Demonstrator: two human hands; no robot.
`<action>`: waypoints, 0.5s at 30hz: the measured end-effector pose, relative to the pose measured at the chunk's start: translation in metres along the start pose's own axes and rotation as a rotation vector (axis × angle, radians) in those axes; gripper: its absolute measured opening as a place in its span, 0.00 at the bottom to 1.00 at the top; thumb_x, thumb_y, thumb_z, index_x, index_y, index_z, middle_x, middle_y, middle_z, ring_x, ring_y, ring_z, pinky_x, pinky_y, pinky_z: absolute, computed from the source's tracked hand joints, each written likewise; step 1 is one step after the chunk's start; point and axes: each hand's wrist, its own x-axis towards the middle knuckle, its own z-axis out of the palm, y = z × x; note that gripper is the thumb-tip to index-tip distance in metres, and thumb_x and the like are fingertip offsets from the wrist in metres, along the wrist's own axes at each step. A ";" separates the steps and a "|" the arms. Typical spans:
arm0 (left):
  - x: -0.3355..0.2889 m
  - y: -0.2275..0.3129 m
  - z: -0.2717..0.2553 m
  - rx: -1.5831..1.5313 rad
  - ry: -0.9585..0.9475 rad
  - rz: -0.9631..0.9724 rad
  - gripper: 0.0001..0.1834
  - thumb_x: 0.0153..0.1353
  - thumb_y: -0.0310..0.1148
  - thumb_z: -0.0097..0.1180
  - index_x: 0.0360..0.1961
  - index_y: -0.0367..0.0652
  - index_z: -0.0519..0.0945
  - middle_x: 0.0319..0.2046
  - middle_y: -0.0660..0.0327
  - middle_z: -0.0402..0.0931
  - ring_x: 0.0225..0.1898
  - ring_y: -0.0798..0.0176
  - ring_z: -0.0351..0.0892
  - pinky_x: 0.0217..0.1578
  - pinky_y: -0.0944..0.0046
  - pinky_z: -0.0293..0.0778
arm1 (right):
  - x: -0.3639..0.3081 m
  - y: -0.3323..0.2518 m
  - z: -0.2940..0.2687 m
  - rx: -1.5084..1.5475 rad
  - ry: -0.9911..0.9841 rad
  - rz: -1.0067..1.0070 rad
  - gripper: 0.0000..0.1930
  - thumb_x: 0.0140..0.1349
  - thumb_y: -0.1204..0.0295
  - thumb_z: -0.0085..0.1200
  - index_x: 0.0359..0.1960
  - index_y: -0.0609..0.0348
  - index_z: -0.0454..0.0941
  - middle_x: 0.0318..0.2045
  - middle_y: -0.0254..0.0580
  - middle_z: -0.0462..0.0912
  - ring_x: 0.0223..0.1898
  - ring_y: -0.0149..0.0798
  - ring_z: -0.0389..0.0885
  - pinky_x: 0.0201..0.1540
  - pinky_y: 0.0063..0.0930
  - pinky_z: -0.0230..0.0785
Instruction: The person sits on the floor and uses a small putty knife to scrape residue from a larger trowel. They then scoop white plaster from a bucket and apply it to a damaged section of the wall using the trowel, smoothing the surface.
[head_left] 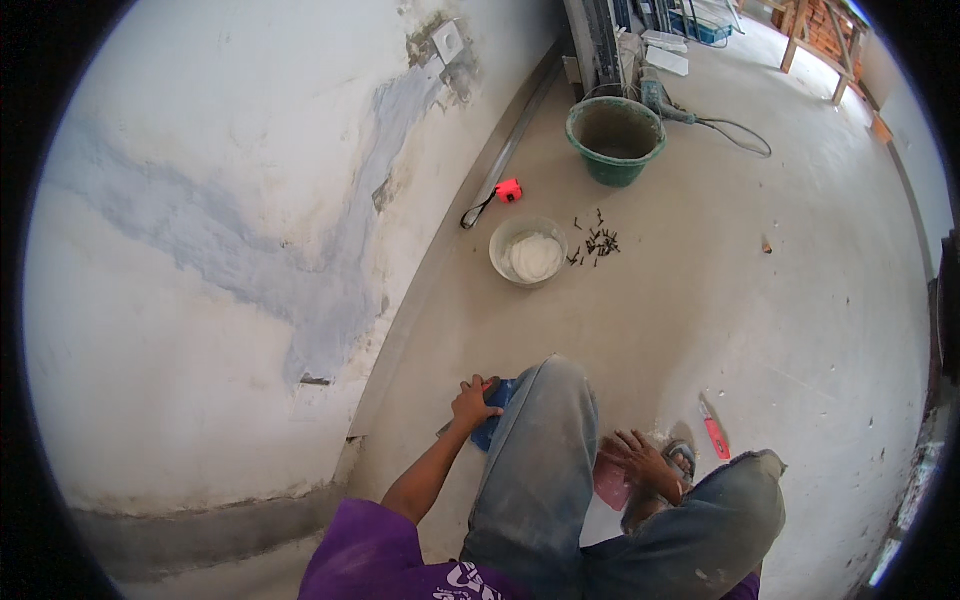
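Observation:
Beside my bent left knee, my left hand (473, 404) is closed round what looks like a tool with a dark and red handle (491, 386). A thin grey edge juts out below the fingers. Right by it lies a blue thing (487, 434), partly hidden behind the knee; its kind is unclear. Between my legs, my right hand (638, 462) has its fingers stretched out over a flat dull-red sheet (611, 484), near my sandalled foot. A red-handled putty knife (715, 434) lies on the floor to the right of that foot.
Ahead stand a clear bowl of white paste (535, 258), scattered black screws (602, 243), a red tape measure (509, 190) and a green bucket (615, 140). A corded power tool (668, 108) lies behind the bucket. The patched white wall (220, 300) runs along my left.

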 end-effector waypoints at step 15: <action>0.001 -0.013 0.016 -0.107 0.105 0.060 0.21 0.66 0.49 0.46 0.54 0.50 0.63 0.48 0.44 0.68 0.43 0.37 0.79 0.42 0.38 0.74 | -0.020 -0.010 0.005 0.018 -0.156 0.099 0.33 0.56 0.68 0.52 0.67 0.43 0.65 0.59 0.43 0.71 0.63 0.46 0.65 0.69 0.55 0.50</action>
